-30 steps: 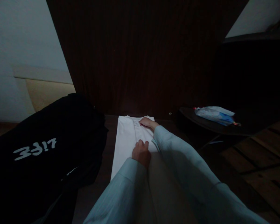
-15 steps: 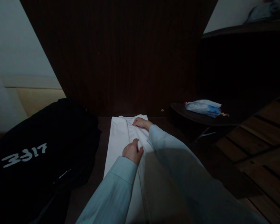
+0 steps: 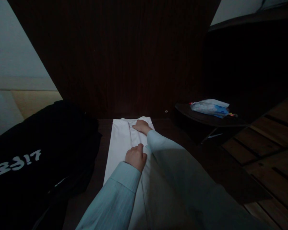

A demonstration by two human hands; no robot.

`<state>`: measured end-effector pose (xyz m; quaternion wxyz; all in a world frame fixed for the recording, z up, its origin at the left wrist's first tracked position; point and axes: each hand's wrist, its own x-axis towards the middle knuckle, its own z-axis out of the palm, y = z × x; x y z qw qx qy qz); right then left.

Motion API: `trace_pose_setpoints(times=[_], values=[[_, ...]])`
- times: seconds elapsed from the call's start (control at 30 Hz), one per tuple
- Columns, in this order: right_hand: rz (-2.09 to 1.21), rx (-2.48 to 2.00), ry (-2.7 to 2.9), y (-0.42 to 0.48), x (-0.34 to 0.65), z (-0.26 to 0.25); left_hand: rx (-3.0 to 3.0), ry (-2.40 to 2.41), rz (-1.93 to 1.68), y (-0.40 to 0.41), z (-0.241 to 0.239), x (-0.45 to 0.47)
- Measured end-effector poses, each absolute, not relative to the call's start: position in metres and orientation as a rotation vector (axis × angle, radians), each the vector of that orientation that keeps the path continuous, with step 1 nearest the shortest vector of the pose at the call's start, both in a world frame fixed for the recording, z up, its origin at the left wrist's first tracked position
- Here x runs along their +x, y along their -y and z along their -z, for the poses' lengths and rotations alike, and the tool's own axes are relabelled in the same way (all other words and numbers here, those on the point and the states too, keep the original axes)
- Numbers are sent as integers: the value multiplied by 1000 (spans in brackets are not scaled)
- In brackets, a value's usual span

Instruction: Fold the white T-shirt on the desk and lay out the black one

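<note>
A white garment (image 3: 118, 137), folded long and narrow, lies on the dark wooden surface and runs toward me; its exact kind I cannot make out. My left hand (image 3: 136, 158) is closed on the cloth about halfway along, its fingers curled under and partly hidden. Farther up, my right hand (image 3: 142, 126) is closed near the far end, with fingertips at a lengthwise fold. Shade from my right sleeve (image 3: 168, 147) darkens the near right part of the garment.
To the left lies a black garment (image 3: 69, 137) with white lettering. A dark upright panel (image 3: 124, 64) stands behind. On a rounded shelf (image 3: 184, 113) at right rests a white and blue plastic packet (image 3: 210, 108). Wooden slats (image 3: 259, 140) show lower right.
The thumb and fingers of my left hand have drawn together on the cloth. My right hand has shifted slightly left over the fold. The view has moved a little.
</note>
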<state>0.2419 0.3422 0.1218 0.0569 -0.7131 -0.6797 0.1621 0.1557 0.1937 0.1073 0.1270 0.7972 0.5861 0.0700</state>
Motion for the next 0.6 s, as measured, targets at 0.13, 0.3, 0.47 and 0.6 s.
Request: trace_pose_setpoints(times=[0.13, 0.3, 0.47, 0.6], values=[[-284, -2222, 1891, -333, 227, -109, 2332, -1741, -201, -194, -105, 157], [-81, -2155, 1789, -329, 230, -100, 2350, -1733, -218, -195, -102, 157], [-42, -2102, 1780, -329, 234, -98, 2307, -1759, -233, -197, -99, 157], [-158, -2105, 1832, -334, 236, -97, 2300, -1760, -241, -198, -98, 156]])
